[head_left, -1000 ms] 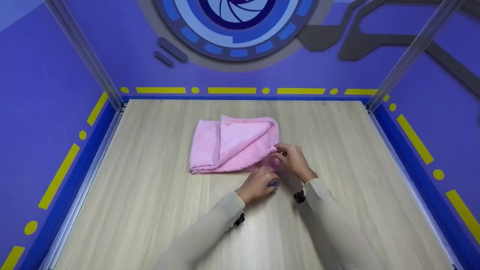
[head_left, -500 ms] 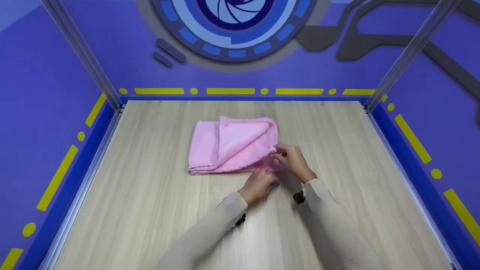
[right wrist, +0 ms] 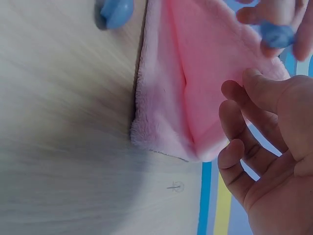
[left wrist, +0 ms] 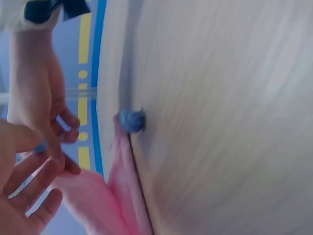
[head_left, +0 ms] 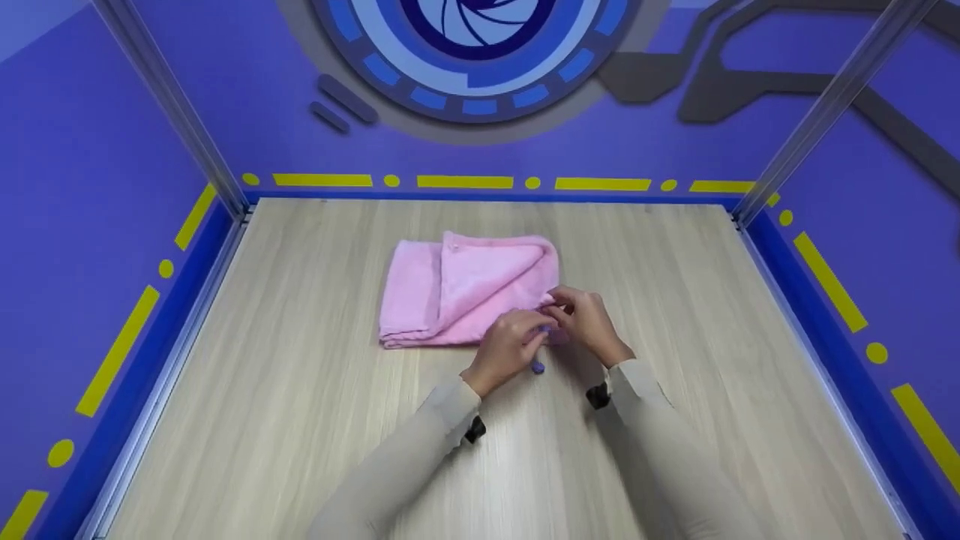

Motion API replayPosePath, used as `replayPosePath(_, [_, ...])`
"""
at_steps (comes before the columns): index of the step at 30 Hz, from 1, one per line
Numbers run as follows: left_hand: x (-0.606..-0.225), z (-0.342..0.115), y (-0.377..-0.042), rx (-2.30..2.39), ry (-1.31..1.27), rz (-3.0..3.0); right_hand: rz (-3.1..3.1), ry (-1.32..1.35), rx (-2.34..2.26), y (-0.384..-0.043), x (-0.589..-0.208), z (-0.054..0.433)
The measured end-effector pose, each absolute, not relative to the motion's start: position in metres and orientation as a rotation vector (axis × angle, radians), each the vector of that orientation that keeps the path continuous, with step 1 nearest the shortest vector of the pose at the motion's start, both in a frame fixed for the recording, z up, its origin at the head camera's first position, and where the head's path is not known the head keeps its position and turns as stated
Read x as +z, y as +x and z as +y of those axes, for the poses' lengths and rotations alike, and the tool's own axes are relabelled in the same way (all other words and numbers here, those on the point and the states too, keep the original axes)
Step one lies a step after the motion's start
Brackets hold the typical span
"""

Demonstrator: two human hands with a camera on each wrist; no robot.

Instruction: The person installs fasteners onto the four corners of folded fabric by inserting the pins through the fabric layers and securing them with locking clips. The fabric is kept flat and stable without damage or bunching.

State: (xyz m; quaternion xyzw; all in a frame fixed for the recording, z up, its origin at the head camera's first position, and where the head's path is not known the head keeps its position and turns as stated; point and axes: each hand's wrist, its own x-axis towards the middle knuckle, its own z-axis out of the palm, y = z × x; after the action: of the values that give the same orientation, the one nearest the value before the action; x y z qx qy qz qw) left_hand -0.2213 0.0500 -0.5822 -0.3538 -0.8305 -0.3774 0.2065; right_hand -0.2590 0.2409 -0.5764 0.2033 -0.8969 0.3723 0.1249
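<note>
A folded pink plush towel (head_left: 487, 274) lies on the wooden table, one flap turned back diagonally. At its near right corner my right hand (head_left: 589, 322) pinches the raised edge between thumb and finger, which opens a gap between the layers in the right wrist view. My left hand (head_left: 506, 349) is beside it, over the near edge of the towel, and pinches a small blue piece (right wrist: 278, 35) resembling a twist-wrapped candy. A second blue piece (head_left: 538, 367) of the same look lies on the table just in front of the towel, below the left fingers.
The wooden tabletop (head_left: 315, 420) is enclosed by a purple back wall (head_left: 225, 112) and side walls with yellow dashes. Metal posts (head_left: 817, 112) stand at the back corners. Both wrists carry a black strap (head_left: 474, 430).
My left hand has lifted from the table at the towel's near edge and moved up to the raised corner with a blue piece. The second blue piece now shows uncovered. The right hand stays put.
</note>
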Motion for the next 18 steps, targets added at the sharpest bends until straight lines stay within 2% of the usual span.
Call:
replayPosePath(10, [-0.588,0.037,-0.241,-1.526,-0.542,-2.237,-2.662,0.537,1.259,-0.258,-0.576,0.237])
replayPosePath(18, [-0.593,0.040,-0.246,-1.700,-0.459,-2.238,-2.662,0.538,1.239,-0.256,-0.574,0.233])
